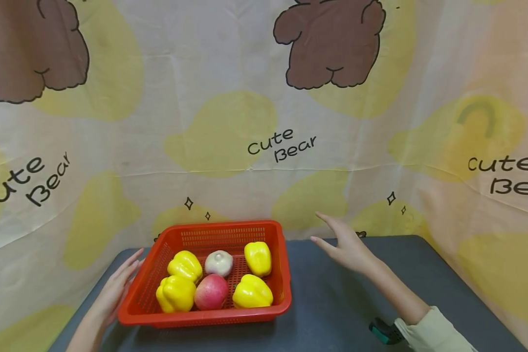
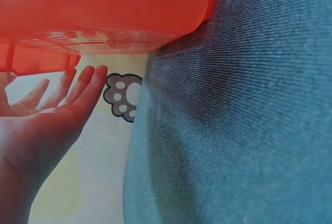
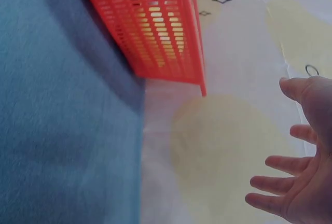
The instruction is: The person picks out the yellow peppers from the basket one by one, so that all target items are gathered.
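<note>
A red plastic basket point(image 1: 277, 303) with slotted walls stands on the dark table. Inside lie several yellow bell peppers point(image 1: 253, 292), a whitish bulb that looks like garlic point(image 1: 219, 263) and a round pinkish-red fruit point(image 1: 211, 292). My left hand point(image 1: 116, 286) is beside the basket's left side, its fingers extended along the rim; whether they touch it I cannot tell. The left wrist view shows that hand point(image 2: 57, 110) palm up near the basket's underside edge. To the right of the basket, my right hand point(image 1: 349, 247) hovers with fingers spread, holding nothing.
A blue-grey table surface point(image 1: 334, 293) lies under the basket. Behind it hangs a pale cloth point(image 1: 229, 186) with yellow patches, brown bears and lettering. A small black and green device point(image 1: 385, 332) sits at the right wrist, by a light sleeve point(image 1: 440, 332).
</note>
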Demonstrator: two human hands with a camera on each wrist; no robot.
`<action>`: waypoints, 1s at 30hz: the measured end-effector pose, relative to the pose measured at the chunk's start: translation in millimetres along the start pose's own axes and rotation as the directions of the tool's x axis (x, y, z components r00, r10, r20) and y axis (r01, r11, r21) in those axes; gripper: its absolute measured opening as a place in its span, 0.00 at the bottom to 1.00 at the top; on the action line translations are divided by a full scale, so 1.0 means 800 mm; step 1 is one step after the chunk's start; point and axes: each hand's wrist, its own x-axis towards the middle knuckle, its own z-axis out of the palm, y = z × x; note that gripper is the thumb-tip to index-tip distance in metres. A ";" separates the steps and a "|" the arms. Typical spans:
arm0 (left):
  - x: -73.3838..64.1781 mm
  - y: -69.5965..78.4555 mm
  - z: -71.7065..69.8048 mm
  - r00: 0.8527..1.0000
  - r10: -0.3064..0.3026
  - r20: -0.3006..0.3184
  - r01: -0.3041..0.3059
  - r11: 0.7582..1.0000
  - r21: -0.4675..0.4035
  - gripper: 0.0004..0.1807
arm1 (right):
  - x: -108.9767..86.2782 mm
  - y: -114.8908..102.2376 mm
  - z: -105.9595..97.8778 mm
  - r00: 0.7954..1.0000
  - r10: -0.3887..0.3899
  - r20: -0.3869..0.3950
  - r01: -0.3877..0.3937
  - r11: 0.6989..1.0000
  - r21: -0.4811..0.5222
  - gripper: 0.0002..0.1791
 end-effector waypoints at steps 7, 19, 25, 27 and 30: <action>-0.002 -0.007 -0.001 1.000 0.011 0.019 -0.010 0.997 -0.080 0.38 | 0.010 -0.015 0.010 0.999 -0.047 0.014 0.047 0.998 0.030 0.37; -0.008 -0.015 0.001 0.998 0.041 0.048 -0.034 0.991 -0.132 0.35 | 0.026 -0.035 0.022 0.991 -0.080 0.103 0.070 0.993 0.100 0.36; -0.011 -0.021 0.001 0.995 0.075 0.068 -0.062 0.984 -0.166 0.26 | 0.030 -0.044 0.031 0.987 -0.077 0.139 0.061 0.991 0.121 0.37; -0.012 -0.023 0.001 0.992 0.097 0.081 -0.081 0.980 -0.184 0.23 | 0.031 -0.047 0.034 0.986 -0.081 0.147 0.063 0.990 0.127 0.37; -0.013 -0.024 0.002 0.991 0.108 0.084 -0.090 0.976 -0.199 0.21 | 0.032 -0.051 0.039 0.982 -0.088 0.164 0.065 0.988 0.138 0.37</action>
